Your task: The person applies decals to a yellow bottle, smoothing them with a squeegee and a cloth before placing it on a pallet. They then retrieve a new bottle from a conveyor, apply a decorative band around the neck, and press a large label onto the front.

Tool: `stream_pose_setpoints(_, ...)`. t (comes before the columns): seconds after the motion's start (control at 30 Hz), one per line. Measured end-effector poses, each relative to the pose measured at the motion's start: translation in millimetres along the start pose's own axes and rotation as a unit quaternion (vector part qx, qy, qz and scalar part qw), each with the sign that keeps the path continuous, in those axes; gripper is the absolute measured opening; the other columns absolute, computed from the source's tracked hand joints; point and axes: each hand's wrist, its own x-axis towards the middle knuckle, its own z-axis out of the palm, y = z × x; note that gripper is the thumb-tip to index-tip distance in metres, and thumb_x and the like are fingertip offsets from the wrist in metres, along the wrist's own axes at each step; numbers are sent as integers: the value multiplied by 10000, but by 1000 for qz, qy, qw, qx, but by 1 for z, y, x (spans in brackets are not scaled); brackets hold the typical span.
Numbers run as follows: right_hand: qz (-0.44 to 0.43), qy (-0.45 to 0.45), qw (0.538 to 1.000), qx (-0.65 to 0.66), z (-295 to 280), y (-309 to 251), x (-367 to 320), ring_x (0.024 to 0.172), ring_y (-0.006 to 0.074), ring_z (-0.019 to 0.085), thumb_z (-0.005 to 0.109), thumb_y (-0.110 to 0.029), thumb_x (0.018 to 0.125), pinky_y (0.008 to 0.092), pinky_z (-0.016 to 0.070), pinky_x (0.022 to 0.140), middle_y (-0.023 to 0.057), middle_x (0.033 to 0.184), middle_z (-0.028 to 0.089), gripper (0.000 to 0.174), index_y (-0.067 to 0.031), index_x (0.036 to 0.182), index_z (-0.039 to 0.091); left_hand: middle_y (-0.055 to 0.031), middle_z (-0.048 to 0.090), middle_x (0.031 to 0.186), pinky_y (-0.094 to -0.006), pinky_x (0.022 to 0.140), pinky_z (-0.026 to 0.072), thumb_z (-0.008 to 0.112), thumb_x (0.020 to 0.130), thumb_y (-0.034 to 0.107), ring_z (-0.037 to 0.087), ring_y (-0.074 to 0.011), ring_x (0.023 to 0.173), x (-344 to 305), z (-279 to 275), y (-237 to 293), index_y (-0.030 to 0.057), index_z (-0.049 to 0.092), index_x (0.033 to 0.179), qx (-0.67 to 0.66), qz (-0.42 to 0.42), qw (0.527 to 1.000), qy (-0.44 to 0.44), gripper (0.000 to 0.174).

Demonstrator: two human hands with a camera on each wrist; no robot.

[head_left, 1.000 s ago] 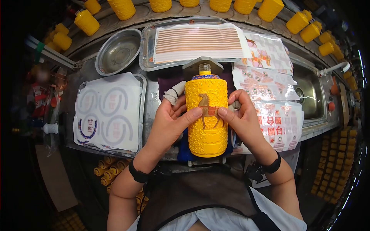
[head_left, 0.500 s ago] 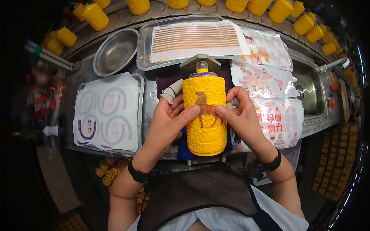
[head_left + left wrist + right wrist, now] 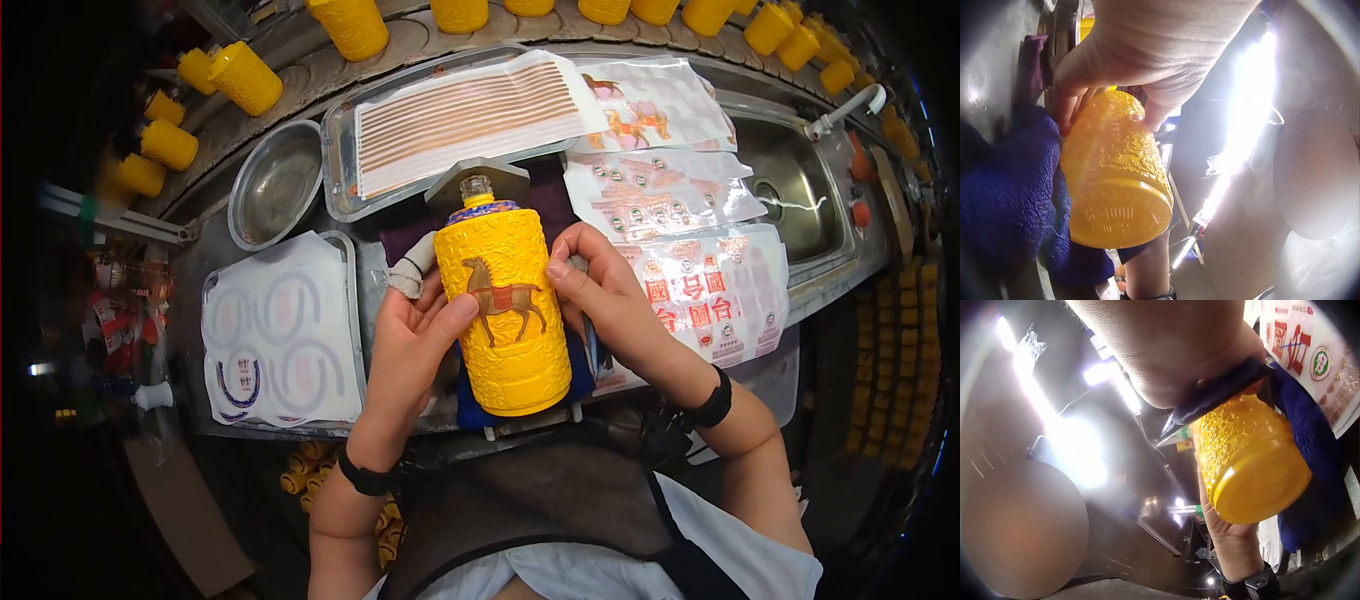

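Note:
A yellow embossed bottle (image 3: 515, 370) with a clear glass neck and a brown horse decal (image 3: 500, 300) leans slightly left in the head view. My left hand (image 3: 405, 330) grips its left side, thumb on the front beside the horse and a grey cloth cover on one finger. At the upper right edge, my right hand (image 3: 605, 295) has thumb and forefinger close together, touching the bottle. The right wrist view shows a dark flat piece (image 3: 1216, 394) held under that hand, beside the bottle (image 3: 1260, 481). In the left wrist view, the bottle's base (image 3: 1122, 215) faces the camera.
Trays with striped sheets (image 3: 460, 120) and ring-printed sheets (image 3: 280, 330) lie behind and left. A metal bowl (image 3: 270, 190) stands at back left, printed sheets (image 3: 700, 290) lie right, beside a sink (image 3: 800, 210). Yellow bottles (image 3: 245, 80) line the back; blue cloth (image 3: 1010, 187) lies below.
The bottle has tilted, its neck toward the left. My right thumb has moved off the horse to the bottle's right edge, and my left thumb has shifted left, uncovering the horse.

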Motion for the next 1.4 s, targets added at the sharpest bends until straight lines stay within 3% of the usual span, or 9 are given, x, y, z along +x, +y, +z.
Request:
stream_pose_setpoints(0.37, -52, 17, 997, -62, 8, -3, 2, 767, 12, 459, 747, -235, 903, 191, 410, 624, -29, 855, 498, 348, -100, 959, 431, -165, 475, 1448, -385, 1133, 375, 686, 905, 62, 472, -240, 1347, 0, 4, 2, -18, 335, 1472, 2, 5, 1000, -7, 671)
stream_pose_setpoints(0.77, -41, 28, 995, -86, 9, -5, 0, 790, 6, 449, 745, -226, 904, 186, 399, 629, -25, 888, 489, 349, -91, 978, 431, -167, 471, 1454, -386, 1133, 375, 692, 907, 66, 465, -241, 1354, -2, 4, 1, -17, 327, 1476, -12, 5, 1000, -5, 681)
stream_pose_setpoints(0.87, -53, 30, 997, -46, 9, 3, 2, 760, 2, 454, 753, -213, 897, 178, 392, 602, -26, 897, 487, 352, -89, 981, 435, -169, 462, 1461, -383, 1140, 366, 695, 905, 65, 458, -241, 1358, -3, 3, -2, -11, 321, 1481, -12, 7, 1000, 5, 692)
stream_pose_setpoints(1.07, -54, 36, 992, -104, 9, 0, 0, 682, -16, 485, 760, -180, 889, 158, 383, 528, -31, 879, 497, 354, -88, 992, 435, -171, 447, 1473, -379, 1145, 357, 693, 912, 67, 451, -236, 1362, -3, 1, -3, -6, 312, 1487, -9, 5, 1000, 9, 693)
stream_pose_setpoints(1.4, -66, 21, 996, -53, 11, 1, 0, 689, -25, 489, 767, -213, 893, 152, 396, 535, -35, 857, 504, 383, -92, 1014, 425, -172, 456, 1465, -375, 1144, 358, 701, 911, 70, 458, -238, 1356, -3, 3, -2, -10, 316, 1482, -14, 1, 1000, 10, 694)
